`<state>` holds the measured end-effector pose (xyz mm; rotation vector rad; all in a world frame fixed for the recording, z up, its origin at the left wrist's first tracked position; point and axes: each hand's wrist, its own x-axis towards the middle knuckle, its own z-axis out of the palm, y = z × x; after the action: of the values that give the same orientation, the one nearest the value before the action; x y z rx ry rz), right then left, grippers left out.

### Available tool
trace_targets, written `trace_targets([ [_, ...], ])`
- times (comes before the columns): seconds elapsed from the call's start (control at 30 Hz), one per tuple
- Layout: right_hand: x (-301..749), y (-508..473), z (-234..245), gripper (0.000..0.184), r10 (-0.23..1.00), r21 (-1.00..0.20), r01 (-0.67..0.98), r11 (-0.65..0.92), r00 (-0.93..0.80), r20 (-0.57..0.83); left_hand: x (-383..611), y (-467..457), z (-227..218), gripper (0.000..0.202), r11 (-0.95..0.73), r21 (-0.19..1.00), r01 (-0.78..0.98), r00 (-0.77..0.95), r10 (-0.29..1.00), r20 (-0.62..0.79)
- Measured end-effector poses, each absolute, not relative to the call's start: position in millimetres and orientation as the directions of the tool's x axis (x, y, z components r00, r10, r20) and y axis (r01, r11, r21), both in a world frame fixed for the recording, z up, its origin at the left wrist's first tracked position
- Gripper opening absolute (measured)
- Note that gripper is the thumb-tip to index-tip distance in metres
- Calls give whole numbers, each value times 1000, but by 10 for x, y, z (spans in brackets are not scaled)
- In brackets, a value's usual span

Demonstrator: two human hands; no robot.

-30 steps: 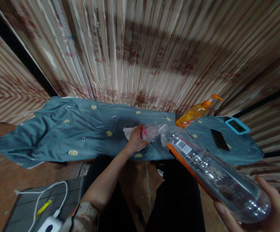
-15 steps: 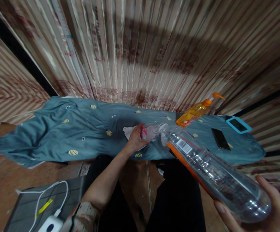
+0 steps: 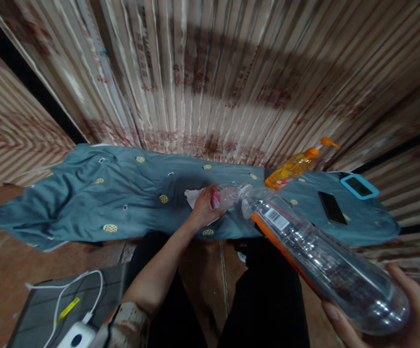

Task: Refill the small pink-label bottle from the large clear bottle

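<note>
My left hand (image 3: 205, 208) is closed around a small clear plastic bottle (image 3: 229, 196) with a pink patch on its side, low over the cloth. A crumpled white tissue (image 3: 192, 197) shows beside that hand. With fingers round its base, my right hand (image 3: 409, 309) holds a large clear plastic bottle (image 3: 326, 251) with an orange label and a barcode. The large bottle is tilted, its neck down and to the left, right at the small bottle's mouth. Whether the two mouths touch, and whether any liquid passes, I cannot tell.
An orange pump bottle (image 3: 292, 169) stands at the back right of the blue-green cloth (image 3: 141, 193). Right of it lie a black phone (image 3: 332, 208) and a blue-framed device (image 3: 359, 186). At lower left, a white device (image 3: 76, 335) with a cable sits on a grey surface. Striped curtains hang behind.
Almost nothing differs. The large bottle's base and my right hand have shifted very slightly to the right; both bottles stay mouth to mouth.
</note>
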<state>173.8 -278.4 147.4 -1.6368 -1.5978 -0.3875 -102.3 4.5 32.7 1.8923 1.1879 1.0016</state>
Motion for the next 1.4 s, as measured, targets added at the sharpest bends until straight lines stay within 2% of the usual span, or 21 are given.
trace_targets([
  [0.2, 1719, -2793, 1462, 112, 706, -381, 920, 85, 214, 675, -1021, 53, 297, 93, -377, 834, 402, 278, 919, 281],
  [0.53, 1697, -2773, 1460, 110, 709, -394, 913, 100, 212, 672, -1025, 59, 269, 96, -406, 811, 420, 272, 909, 315],
  [0.8, 1631, -2763, 1478, 107, 717, -396, 913, 97, 211, 664, -1053, 51, 324, 119, -459, 803, 379, 316, 880, 353],
  [1.0, 1599, -2768, 1460, 107, 710, -405, 912, 68, 241, 662, -1038, 35, 343, 111, -524, 788, 325, 326, 844, 427],
  [1.17, 1576, -2719, 1446, 106, 697, -399, 912, 94, 226, 681, -1015, 11, 389, 113, -535, 785, 311, 315, 838, 446],
  [1.3, 1545, -2710, 1461, 105, 712, -446, 892, 71, 268, 649, -1011, -4, 442, 111, -542, 789, 289, 328, 830, 451],
  [1.4, 1596, -2717, 1449, 108, 714, -418, 905, 78, 242, 657, -1008, -11, 490, 107, -542, 793, 279, 331, 829, 450],
])
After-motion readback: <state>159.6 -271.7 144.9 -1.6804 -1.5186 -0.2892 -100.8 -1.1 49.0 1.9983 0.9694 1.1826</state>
